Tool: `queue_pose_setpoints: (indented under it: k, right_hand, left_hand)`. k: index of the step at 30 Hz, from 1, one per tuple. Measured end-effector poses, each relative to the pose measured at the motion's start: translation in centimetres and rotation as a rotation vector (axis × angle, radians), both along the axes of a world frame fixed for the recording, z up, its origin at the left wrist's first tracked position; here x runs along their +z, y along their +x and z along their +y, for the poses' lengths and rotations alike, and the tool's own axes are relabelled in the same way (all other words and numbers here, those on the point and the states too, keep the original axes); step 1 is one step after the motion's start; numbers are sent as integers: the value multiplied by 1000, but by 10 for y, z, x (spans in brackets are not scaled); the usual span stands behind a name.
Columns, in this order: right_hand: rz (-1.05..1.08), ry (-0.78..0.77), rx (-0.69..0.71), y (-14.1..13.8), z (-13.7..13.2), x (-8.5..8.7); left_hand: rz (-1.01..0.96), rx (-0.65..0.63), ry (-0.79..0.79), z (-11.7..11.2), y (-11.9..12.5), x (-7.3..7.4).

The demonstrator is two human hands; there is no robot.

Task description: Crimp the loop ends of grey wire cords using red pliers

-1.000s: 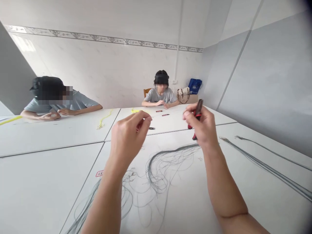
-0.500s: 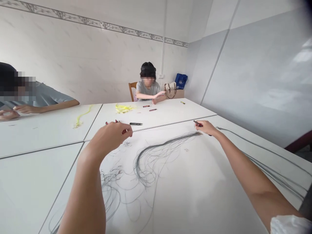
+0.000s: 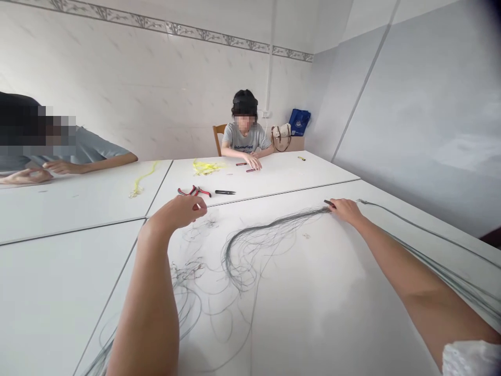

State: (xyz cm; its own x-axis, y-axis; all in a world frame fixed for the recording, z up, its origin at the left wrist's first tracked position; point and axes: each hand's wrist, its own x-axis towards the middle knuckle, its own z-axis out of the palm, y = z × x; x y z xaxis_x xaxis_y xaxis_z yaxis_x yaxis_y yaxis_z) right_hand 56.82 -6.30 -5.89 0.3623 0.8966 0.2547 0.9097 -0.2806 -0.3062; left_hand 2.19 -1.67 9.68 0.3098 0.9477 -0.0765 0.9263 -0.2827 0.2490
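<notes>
Left hand [image 3: 183, 210] curled, grip unclear, red pliers [image 3: 193, 191] just beyond | right hand [image 3: 346, 210] grips dark tool [image 3: 327, 202], pinning grey wires [image 3: 274, 227] steady.

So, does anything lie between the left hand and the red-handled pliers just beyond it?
Nothing visible does. Only bare table separates the left hand from the red-handled pliers; the black snips lie off to their right.

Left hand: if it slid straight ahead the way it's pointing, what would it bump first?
Most likely the red-handled pliers, lying on the white table just beyond the left hand, though depth is hard to judge.
</notes>
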Motion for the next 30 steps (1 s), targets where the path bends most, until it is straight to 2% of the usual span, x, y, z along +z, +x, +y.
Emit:
queue_pose_setpoints:
  k: [4, 8, 12, 14, 18, 21, 23, 25, 28, 30]
  right_hand:
    - [256, 263, -9, -24, -4, -16]
    - [608, 446, 83, -57, -8, -35]
    - [853, 514, 153, -79, -17, -50]
    - [913, 545, 160, -84, -22, -55]
    - [946, 571, 180, -90, -29, -57]
    - [928, 553, 203, -94, -33, -52]
    - [910, 532, 217, -98, -34, -47]
    - [899, 508, 239, -105, -34, -41]
    - [905, 475, 316, -128, -28, -25]
    - [921, 454, 397, -153, -22, -8]
  left_hand:
    - [87, 126, -45, 14, -12, -11]
    - [130, 148, -109, 28, -15, -33]
    - [141, 105, -157, 39, -6, -59]
    - [140, 88, -127, 44, 1, -72]
    - [117, 79, 1, 48, 13, -98]
    - [89, 73, 9, 50, 15, -110]
    - [44, 71, 6, 53, 12, -112]
    - [-31, 69, 18, 56, 5, -106]
    - [-187, 25, 46, 55, -5, -85]
    - [-298, -27, 60, 50, -8, -67]
